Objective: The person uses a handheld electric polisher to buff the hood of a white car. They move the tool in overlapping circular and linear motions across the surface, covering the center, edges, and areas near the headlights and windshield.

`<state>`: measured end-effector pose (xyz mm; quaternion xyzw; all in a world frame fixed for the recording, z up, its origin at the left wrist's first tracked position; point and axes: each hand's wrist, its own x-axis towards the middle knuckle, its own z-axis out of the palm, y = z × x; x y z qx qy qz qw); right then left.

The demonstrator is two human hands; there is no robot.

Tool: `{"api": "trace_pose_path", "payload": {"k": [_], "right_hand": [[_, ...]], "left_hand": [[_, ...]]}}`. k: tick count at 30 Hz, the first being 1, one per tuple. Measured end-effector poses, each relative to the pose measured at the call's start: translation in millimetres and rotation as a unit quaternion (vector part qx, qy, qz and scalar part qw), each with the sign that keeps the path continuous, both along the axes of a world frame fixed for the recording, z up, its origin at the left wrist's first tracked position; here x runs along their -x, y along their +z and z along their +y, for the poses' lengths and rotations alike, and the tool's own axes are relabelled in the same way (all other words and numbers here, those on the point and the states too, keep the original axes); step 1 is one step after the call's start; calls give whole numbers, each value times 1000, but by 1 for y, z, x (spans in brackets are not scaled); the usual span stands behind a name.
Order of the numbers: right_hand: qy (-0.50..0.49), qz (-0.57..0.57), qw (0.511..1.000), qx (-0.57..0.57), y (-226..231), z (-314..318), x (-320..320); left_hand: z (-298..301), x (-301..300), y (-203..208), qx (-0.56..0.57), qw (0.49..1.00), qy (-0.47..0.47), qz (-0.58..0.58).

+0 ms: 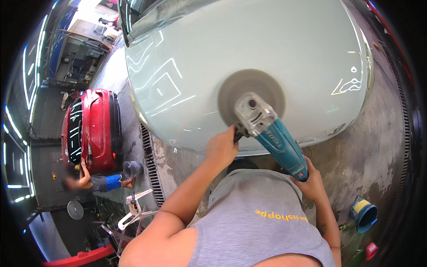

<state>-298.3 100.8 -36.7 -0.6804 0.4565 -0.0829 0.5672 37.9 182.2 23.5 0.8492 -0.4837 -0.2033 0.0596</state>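
Observation:
A teal power polisher with a silver metal head lies slantwise over a pale grey car hood. Its round brownish pad rests on the glossy paint, and the blurred face suggests spinning. My left hand is closed round the dark side handle next to the head. At the rear end of the blue body, my right hand is wrapped round the grip. Part of each hand's fingers is hidden by the tool. Light reflections streak the hood on both sides of the pad.
Plastic sheeting covers the hood's far left edge. To the left are a red car, a person beside it, a floor grate and a white plastic chair. A blue bucket stands at the lower right.

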Motion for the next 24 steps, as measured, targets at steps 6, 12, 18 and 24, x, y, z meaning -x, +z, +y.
{"api": "trace_pose_path", "payload": {"k": [6, 12, 18, 24], "right_hand": [[66, 34, 995, 65, -17, 63, -107], [105, 98, 989, 29, -8, 127, -207], [168, 41, 984, 42, -9, 157, -309], [127, 47, 989, 62, -7, 162, -296]], "left_hand": [[82, -107, -12, 16, 999, 36, -29], [165, -217, -44, 96, 994, 15, -40], [224, -342, -66, 205, 978, -3, -31], [163, -315, -10, 155, 988, -11, -20]]}}
